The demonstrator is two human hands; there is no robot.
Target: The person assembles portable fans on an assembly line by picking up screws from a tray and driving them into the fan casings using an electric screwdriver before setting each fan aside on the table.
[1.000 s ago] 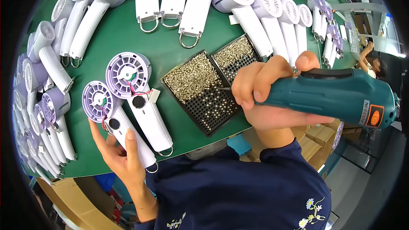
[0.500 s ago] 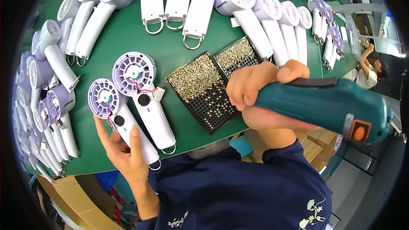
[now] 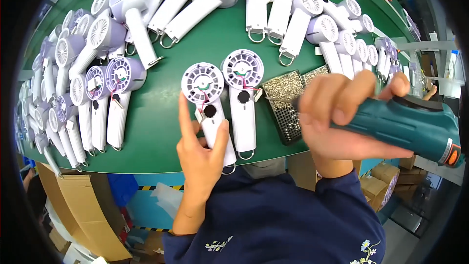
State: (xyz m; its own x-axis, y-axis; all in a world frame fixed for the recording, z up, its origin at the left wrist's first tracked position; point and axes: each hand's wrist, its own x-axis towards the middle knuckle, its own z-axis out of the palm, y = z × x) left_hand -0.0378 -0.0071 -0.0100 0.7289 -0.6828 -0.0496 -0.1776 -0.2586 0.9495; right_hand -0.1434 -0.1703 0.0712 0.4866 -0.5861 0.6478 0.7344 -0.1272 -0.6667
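Note:
My left hand (image 3: 200, 154) grips a white handheld fan (image 3: 218, 134), thumb along one side of its handle and index finger stretched up beside the round lilac head. The fan lies face up, its motor hub, green board and red wires exposed. Right beside it lies a second opened fan (image 3: 243, 122), which I do not touch. My right hand (image 3: 339, 112) is wrapped round a teal electric screwdriver (image 3: 395, 124). Its tip points left over the black screw tray (image 3: 289, 139), which holds a heap of small silvery screws (image 3: 283, 87); the hand hides part of the tray.
Several white and lilac fans (image 3: 190, 14) lie in rows along the far side and the left of the green table (image 3: 161, 98). Below the table edge stand a cardboard box (image 3: 83, 210) at left and more cartons (image 3: 383, 178) at right.
The whole view has swung left, so the fans and tray sit farther right in the picture. My left hand keeps its hold on the fan, and the screwdriver stays by the tray.

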